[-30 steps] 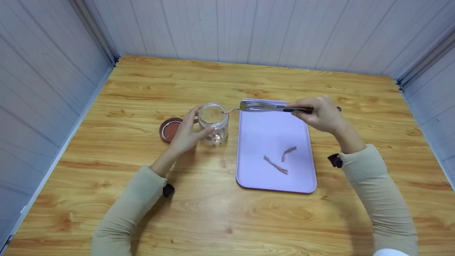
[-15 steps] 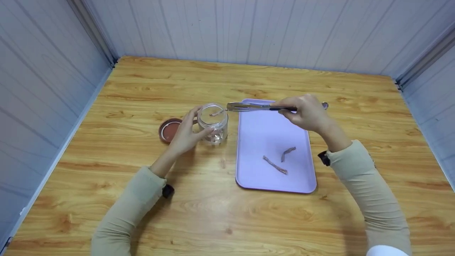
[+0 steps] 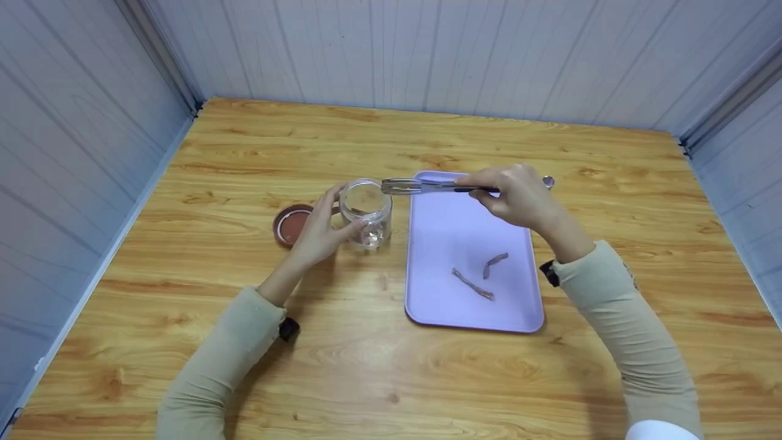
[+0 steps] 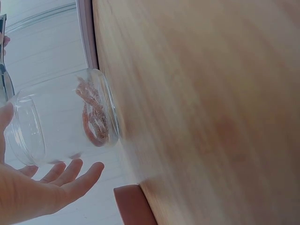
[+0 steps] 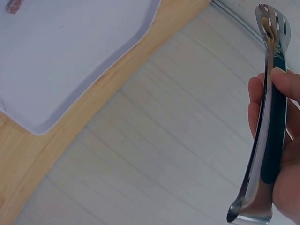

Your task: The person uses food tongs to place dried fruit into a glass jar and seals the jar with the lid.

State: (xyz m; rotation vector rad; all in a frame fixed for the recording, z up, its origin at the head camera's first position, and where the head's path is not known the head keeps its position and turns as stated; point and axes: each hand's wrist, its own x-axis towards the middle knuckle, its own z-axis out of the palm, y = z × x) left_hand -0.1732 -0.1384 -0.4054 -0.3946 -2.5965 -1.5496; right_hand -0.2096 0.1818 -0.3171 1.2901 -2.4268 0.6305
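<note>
One clear, uncapped jar (image 3: 379,219) stood upright on the desk (image 3: 342,373), just left of the tray. Brown-red strips (image 4: 97,117) lay bunched at its bottom, too tangled to count. The left hand (image 3: 322,231) held the jar, its grip spread to the jar's width, with the thumb on one side and the fingers on the other.

One pair of metal tongs (image 3: 403,186) with dark handle panels reached level to the right edge of the jar's mouth, its two arms close together. The right hand (image 3: 515,194) pinched those handles, its grip narrowed to their thickness.

One red-brown lid (image 3: 291,228) lay on the desk beside the left hand. The one lilac tray (image 3: 467,232) carried two strips, one longer (image 3: 473,285) and one shorter, bent one (image 3: 495,264). Two beige sleeves (image 3: 214,348) covered the forearms.
</note>
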